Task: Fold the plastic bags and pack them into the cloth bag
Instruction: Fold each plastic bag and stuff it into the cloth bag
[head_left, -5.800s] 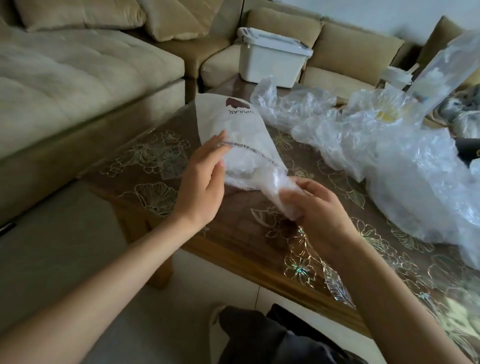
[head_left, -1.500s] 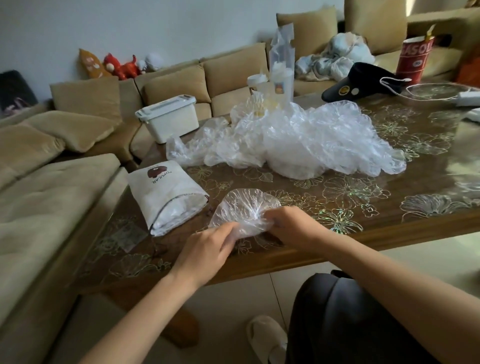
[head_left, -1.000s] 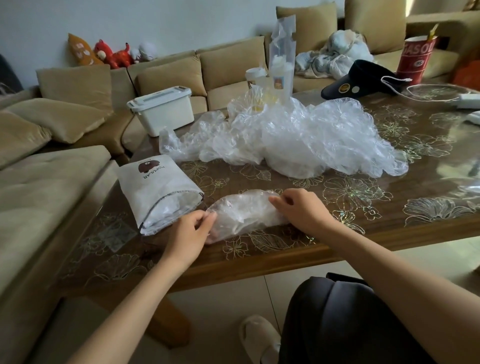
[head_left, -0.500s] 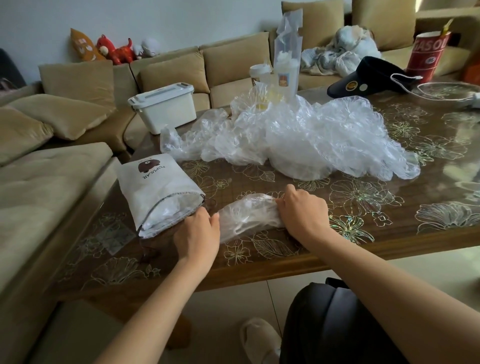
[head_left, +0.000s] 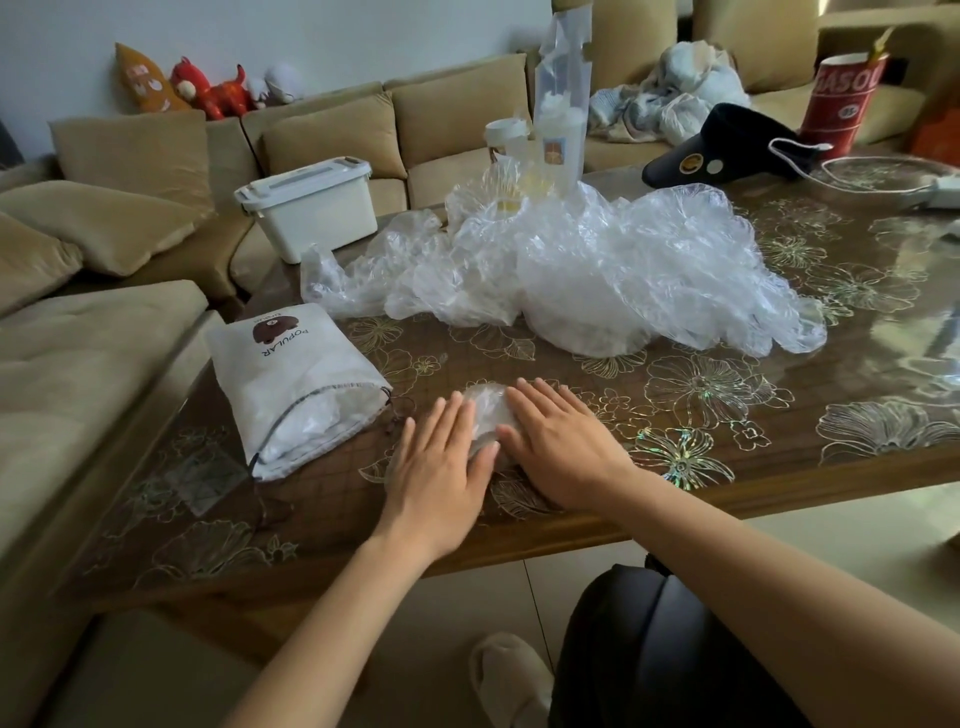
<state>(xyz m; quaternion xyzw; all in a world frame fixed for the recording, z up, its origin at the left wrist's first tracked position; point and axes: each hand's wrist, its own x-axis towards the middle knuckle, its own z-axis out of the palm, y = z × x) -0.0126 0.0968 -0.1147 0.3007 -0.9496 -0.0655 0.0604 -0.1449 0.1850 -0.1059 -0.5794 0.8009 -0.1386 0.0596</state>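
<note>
The left grip (head_left: 441, 467) and right grip (head_left: 561, 457) are lying flat, fingers straight, clasping nothing, pressing a folded bag (head_left: 485, 410) down on the surface (head_left: 779, 415). The cloth bag (head_left: 291, 384) is lying just beside them.

home living room. tan sectional sofa (head_left: 104, 338) with loose cushions (head_left: 332, 135) wraps two sides of a wooden tabletop (head_left: 779, 405) under a glossy floral-print cover. plush toys (head_left: 208, 88) sit along the sofa back by a plain wall. white lidded storage bin (head_left: 311, 208) and a heap of crumpled cloth (head_left: 670, 93) lie on the seats. black visor cap (head_left: 727, 140) on the tabletop. pale tile floor (head_left: 457, 613), a slipper (head_left: 511, 680) on it.
</note>
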